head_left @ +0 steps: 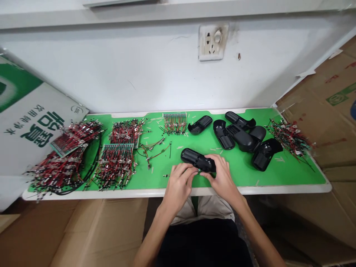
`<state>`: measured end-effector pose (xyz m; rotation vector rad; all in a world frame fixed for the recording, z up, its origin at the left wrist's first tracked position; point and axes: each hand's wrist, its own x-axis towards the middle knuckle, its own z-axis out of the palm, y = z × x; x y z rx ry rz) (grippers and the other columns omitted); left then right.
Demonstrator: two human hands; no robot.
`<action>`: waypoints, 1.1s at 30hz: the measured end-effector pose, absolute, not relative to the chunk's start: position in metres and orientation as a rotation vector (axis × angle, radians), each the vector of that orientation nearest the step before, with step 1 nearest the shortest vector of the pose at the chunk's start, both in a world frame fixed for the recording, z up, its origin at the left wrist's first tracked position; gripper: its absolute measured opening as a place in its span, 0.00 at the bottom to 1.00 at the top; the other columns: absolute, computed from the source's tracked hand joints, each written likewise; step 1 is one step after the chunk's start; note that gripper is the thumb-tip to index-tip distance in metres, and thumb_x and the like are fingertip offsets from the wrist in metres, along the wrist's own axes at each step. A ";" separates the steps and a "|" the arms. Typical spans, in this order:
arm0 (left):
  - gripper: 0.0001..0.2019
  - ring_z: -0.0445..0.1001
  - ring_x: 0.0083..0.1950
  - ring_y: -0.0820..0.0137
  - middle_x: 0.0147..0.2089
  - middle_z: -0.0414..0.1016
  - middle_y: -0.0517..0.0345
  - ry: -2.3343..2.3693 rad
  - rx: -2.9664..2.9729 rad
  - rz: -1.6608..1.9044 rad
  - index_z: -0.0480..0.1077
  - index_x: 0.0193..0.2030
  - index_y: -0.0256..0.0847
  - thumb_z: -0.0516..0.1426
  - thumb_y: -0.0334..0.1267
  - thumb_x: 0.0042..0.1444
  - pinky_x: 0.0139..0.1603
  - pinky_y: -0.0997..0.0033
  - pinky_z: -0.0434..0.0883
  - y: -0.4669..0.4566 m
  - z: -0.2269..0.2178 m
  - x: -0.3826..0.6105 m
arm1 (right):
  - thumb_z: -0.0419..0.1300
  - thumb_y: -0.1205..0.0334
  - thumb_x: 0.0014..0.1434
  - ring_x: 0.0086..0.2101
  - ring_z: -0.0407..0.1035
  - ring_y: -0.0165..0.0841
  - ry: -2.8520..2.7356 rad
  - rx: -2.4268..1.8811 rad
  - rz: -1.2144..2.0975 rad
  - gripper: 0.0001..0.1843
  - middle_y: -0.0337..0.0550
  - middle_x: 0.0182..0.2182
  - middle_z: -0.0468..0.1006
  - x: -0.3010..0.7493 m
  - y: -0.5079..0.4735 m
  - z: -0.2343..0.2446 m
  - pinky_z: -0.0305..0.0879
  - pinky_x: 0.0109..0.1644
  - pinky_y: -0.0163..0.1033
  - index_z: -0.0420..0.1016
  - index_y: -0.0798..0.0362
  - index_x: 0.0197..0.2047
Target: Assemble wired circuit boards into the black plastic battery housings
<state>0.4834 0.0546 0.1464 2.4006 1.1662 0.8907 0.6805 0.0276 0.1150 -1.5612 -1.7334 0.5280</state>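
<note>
A black plastic housing (191, 157) with a curved right end lies on the green table top in front of me. My right hand (221, 174) is closed around its right end, thumb low and fingers over the top. My left hand (179, 181) is in a pinch at the housing's lower edge. A tiny green and white piece (199, 171) shows between the two hands, too small to name. Left of the hands, a few loose wires with small boards (149, 157) lie on the green surface.
More black housings (224, 135) lie at the back right. Bundles of wired circuit boards (116, 165) crowd the left, and another wire bundle (292, 139) sits at the far right. Cardboard boxes (322, 111) flank the table (236, 191). A wall socket (213, 42) is behind.
</note>
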 end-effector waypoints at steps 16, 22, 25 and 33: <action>0.08 0.59 0.72 0.52 0.68 0.67 0.51 1.284 2.510 0.866 0.79 0.45 0.47 0.59 0.31 0.64 0.66 0.42 0.65 0.068 0.149 0.499 | 0.54 0.52 0.74 0.65 0.61 0.45 -1.679 -1.353 0.614 0.24 0.53 0.63 0.67 0.676 0.034 0.114 0.61 0.68 0.55 0.59 0.48 0.69; 0.09 0.61 0.71 0.52 0.66 0.70 0.52 1.302 2.503 0.843 0.79 0.45 0.47 0.58 0.30 0.64 0.64 0.42 0.64 0.068 0.142 0.504 | 0.53 0.52 0.74 0.64 0.63 0.45 -1.686 -1.347 0.598 0.21 0.54 0.62 0.69 0.676 0.034 0.113 0.63 0.67 0.56 0.61 0.48 0.66; 0.10 0.62 0.71 0.52 0.65 0.72 0.52 1.314 2.500 0.836 0.79 0.43 0.47 0.58 0.30 0.64 0.63 0.42 0.63 0.069 0.143 0.506 | 0.54 0.52 0.74 0.64 0.63 0.45 -1.680 -1.346 0.606 0.21 0.53 0.62 0.68 0.677 0.034 0.112 0.62 0.68 0.56 0.61 0.48 0.66; 0.19 0.79 0.53 0.58 0.56 0.78 0.49 1.237 2.509 0.529 0.66 0.56 0.43 0.63 0.33 0.59 0.55 0.55 0.70 0.091 0.166 0.500 | 0.54 0.53 0.74 0.63 0.63 0.45 -1.670 -1.318 0.638 0.18 0.54 0.61 0.68 0.677 0.034 0.115 0.63 0.67 0.56 0.63 0.48 0.63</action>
